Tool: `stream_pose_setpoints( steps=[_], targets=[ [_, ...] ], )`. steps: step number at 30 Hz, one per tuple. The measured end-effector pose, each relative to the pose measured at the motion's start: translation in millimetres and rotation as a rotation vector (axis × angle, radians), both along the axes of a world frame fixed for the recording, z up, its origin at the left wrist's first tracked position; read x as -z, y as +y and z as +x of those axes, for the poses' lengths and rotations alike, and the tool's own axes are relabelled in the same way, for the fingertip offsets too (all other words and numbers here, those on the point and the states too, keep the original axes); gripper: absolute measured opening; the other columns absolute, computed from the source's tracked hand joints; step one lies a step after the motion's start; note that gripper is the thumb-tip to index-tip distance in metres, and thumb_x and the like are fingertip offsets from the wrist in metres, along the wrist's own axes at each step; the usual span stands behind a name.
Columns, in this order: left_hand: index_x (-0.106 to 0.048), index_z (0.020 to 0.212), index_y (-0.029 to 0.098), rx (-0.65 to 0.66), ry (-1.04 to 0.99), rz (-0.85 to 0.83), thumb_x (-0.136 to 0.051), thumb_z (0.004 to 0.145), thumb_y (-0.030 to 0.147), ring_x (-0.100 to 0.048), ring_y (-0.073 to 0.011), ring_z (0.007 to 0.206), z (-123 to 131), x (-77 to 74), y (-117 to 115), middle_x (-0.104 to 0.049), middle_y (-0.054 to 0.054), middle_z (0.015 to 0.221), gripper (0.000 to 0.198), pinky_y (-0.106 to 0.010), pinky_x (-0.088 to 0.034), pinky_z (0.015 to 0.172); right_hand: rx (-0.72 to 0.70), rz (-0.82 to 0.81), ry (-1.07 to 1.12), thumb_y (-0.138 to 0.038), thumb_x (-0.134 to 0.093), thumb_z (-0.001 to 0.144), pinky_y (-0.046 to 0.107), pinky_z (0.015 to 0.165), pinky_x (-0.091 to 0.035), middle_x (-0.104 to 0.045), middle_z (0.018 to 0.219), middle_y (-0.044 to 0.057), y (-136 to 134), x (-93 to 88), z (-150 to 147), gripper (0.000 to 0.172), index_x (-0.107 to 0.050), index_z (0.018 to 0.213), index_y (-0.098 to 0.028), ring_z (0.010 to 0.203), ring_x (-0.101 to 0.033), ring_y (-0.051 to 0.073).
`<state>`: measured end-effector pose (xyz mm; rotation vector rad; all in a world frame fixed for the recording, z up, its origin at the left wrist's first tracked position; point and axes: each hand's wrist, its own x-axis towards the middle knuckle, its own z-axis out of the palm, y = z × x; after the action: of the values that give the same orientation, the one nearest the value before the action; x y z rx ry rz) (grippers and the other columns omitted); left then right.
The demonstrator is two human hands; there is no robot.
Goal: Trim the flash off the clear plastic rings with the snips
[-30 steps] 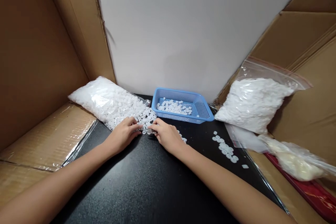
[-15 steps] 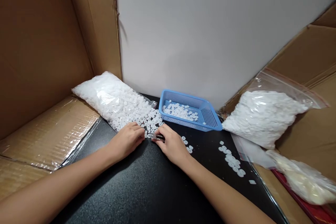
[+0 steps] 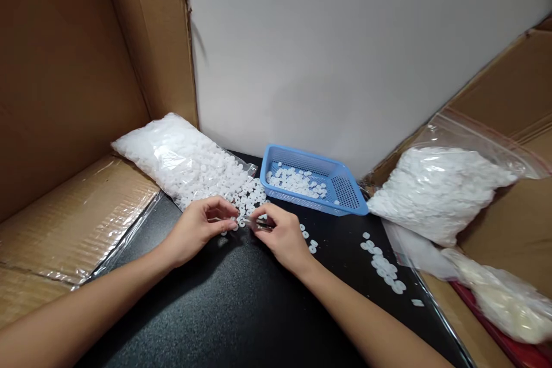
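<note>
My left hand (image 3: 204,224) is curled at the near edge of a spread of small white plastic rings (image 3: 250,194). Its thumb and index fingertip close around one small white ring (image 3: 234,221), partly hidden by the fingers. Facing it from the right, my right hand (image 3: 280,236) grips a slim metal tool (image 3: 264,225) that looks like tweezers. The tool's tip points left at the rings, and its far end is hidden in my palm. The rings spill from the mouth of a clear plastic bag (image 3: 181,158) lying behind my left hand.
Behind my right hand stands a blue perforated basket (image 3: 317,155) with white pieces inside. Loose white pieces (image 3: 383,264) lie on the black table (image 3: 241,310) to the right. A zip bag of white pieces (image 3: 440,195) leans at the right, and cardboard (image 3: 77,98) walls the left.
My left hand has turned and its fingers have lifted apart from a closed curl, showing the thumb and a white ring. My right hand stays almost in place with the tool.
</note>
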<state>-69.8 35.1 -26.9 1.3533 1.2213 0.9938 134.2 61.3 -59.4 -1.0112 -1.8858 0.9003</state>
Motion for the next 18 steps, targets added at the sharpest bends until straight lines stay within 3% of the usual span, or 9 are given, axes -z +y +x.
stream_pose_setpoints(
  steps=[3, 7, 13, 18],
  targets=[
    [-0.07, 0.086, 0.017, -0.018, -0.173, -0.141, -0.086, 0.065, 0.028, -0.068, -0.0166, 0.074, 7.6, -2.1, -7.0, -0.075, -0.003, 0.083, 0.028, -0.029, -0.052, 0.071, 0.005, -0.038, 0.17, -0.034, -0.069, 0.087, 0.028, 0.061, -0.052, -0.071, 0.083, 0.003, -5.0, -7.7, 2.6, 0.014, -0.062, 0.086, -0.022, 0.071, -0.066, 0.018],
    [-0.069, 0.077, 0.016, -0.026, -0.332, -0.264, -0.091, 0.061, 0.034, -0.068, -0.0151, 0.072, 17.1, -5.8, -17.7, -0.074, -0.002, 0.075, 0.032, -0.028, -0.053, 0.073, -0.083, -0.058, 0.306, -0.04, -0.076, 0.083, 0.029, 0.066, -0.056, -0.074, 0.086, 0.004, -15.9, -15.5, 0.8, 0.023, -0.062, 0.079, -0.022, 0.076, -0.07, 0.018],
    [-0.067, 0.075, 0.015, -0.058, -0.575, -0.431, -0.093, 0.064, 0.028, -0.068, -0.0125, 0.073, 24.5, -14.9, -29.6, -0.076, -0.003, 0.075, 0.032, -0.024, -0.051, 0.074, -0.115, -0.064, 0.388, -0.035, -0.082, 0.081, 0.029, 0.067, -0.057, -0.077, 0.089, 0.004, -25.0, -12.5, -3.6, 0.019, -0.068, 0.086, -0.024, 0.076, -0.071, 0.018],
    [-0.064, 0.079, 0.017, -0.041, -0.663, -0.419, -0.091, 0.07, 0.025, -0.072, -0.0143, 0.082, 28.0, -12.8, -33.0, -0.079, -0.005, 0.083, 0.03, -0.025, -0.051, 0.084, -0.094, -0.046, 0.374, -0.026, -0.082, 0.08, 0.029, 0.067, -0.054, -0.076, 0.092, 0.004, -30.3, -9.6, -6.6, 0.021, -0.067, 0.095, -0.025, 0.079, -0.071, 0.018]
  ],
)
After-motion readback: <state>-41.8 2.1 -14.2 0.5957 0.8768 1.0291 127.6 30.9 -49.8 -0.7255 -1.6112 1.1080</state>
